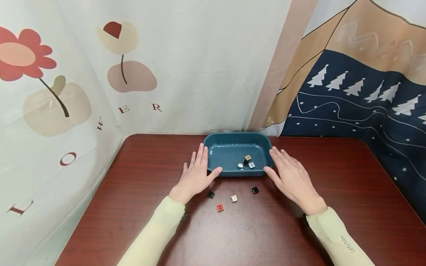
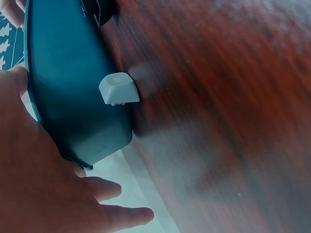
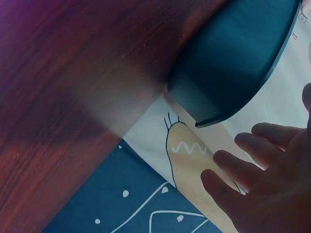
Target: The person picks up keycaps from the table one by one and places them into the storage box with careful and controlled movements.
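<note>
A blue rectangular plastic tray (image 1: 223, 151) stands at the back of the table, several keycaps (image 1: 251, 165) inside near its right front. My left hand (image 1: 196, 175) is at the tray's left end, fingers straight along the side and thumb at the front rim. At the right end is my right hand (image 1: 293, 179), its fingers extended and spread in the right wrist view, thumb near the front corner. In front of the tray lie a red keycap (image 1: 220, 208), a cream keycap (image 1: 234, 198) and two black keycaps, one left (image 1: 211, 194) and one right (image 1: 255, 190).
The dark red wooden table (image 1: 146, 162) has its back edge right behind the tray. A white curtain (image 1: 199, 74) with flower prints hangs behind and to the left. To the right hangs a navy and tan cloth (image 1: 349, 107) with tree prints.
</note>
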`<state>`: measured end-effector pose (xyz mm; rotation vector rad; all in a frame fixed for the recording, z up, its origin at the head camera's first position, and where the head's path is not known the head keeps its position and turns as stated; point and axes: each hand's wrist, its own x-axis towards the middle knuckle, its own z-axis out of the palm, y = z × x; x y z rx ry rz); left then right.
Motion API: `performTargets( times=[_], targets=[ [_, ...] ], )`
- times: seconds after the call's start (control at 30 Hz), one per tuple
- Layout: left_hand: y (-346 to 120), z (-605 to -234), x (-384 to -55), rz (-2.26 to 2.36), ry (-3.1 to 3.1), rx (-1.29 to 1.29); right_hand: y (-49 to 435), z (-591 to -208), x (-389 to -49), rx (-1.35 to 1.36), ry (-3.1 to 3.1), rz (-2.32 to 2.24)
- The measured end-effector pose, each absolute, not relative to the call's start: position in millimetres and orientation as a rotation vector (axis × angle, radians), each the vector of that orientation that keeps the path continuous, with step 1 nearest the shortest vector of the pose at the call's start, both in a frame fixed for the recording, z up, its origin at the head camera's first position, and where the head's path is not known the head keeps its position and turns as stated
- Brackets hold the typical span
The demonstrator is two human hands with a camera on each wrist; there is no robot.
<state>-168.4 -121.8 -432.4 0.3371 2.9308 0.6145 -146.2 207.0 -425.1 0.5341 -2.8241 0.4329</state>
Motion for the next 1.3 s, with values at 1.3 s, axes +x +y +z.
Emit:
performTargets(
  times=[1.3],
  targets=[
    [-143,-418,-167,0.826,3.056,0.430,200,-431,-153,0.517,-3.034,0.327]
  ],
)
